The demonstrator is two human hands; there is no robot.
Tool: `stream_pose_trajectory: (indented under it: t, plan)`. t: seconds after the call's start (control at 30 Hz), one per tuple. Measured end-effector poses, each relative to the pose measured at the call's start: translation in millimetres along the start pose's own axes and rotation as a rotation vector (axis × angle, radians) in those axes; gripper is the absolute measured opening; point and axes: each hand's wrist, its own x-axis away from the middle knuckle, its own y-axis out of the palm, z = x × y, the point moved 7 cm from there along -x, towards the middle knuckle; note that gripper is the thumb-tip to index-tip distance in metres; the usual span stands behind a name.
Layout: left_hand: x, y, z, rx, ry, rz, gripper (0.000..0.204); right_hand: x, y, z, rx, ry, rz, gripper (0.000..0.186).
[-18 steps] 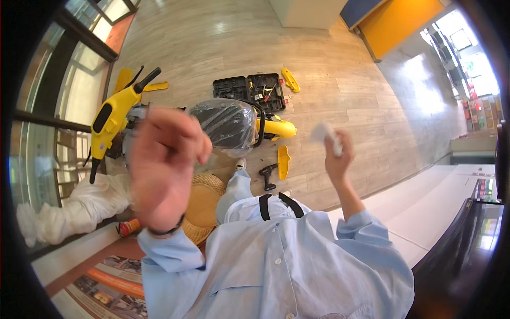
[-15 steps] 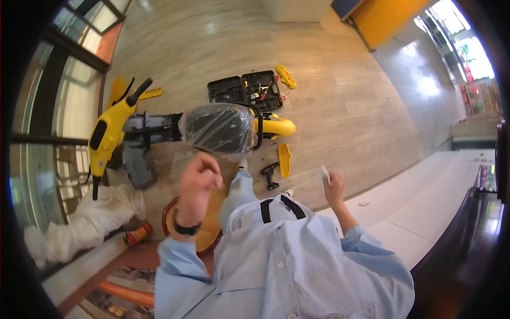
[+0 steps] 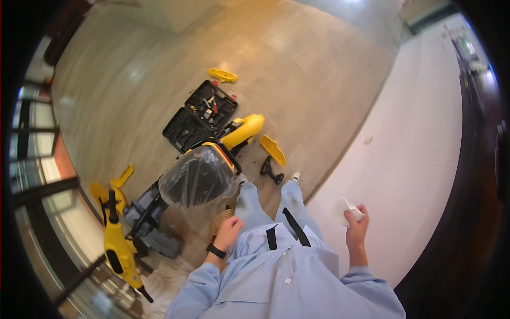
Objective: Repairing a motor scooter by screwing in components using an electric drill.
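Note:
My right hand (image 3: 357,226) pinches a crumpled white tissue (image 3: 348,209) over the white surface on my right. My left hand (image 3: 230,233), with a dark watch at the wrist, is curled closed in front of my thigh; nothing shows in it. Ahead on the left stands a yellow and black scooter (image 3: 241,131) with some covers off. Its seat (image 3: 195,178) is wrapped in clear plastic. A black cordless drill (image 3: 271,170) lies near my feet, beside a yellow side panel (image 3: 273,150).
An unfolded black tool case (image 3: 183,127) lies on the wooden floor beyond the scooter, with another yellow panel (image 3: 222,75) past it. The scooter's handlebar (image 3: 113,207) reaches toward the windows at left. A woven stool (image 3: 219,220) stands by my left hand.
My view has turned to the right, so the scooter appears swung round toward the lower left. My left hand has dropped to my thigh. The right hand still holds the tissue.

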Motion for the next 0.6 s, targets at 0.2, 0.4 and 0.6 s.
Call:
stream_pose_trajectory:
  t: [0.2,0.4,0.6]
  plan:
    - [-26,-28,-21,-0.466,-0.131,0.06,0.025,117,35,-174,-0.925,-0.331,-0.279,0.018]
    - [-26,-13,-32,-0.65,-0.214,0.052,0.024,69,65,-193,-1.503,-0.257,-0.9,0.022]
    - [-23,16,-38,-0.902,-0.284,0.089,0.022,49,-5,-163,-1.532,0.131,-0.38,0.02]
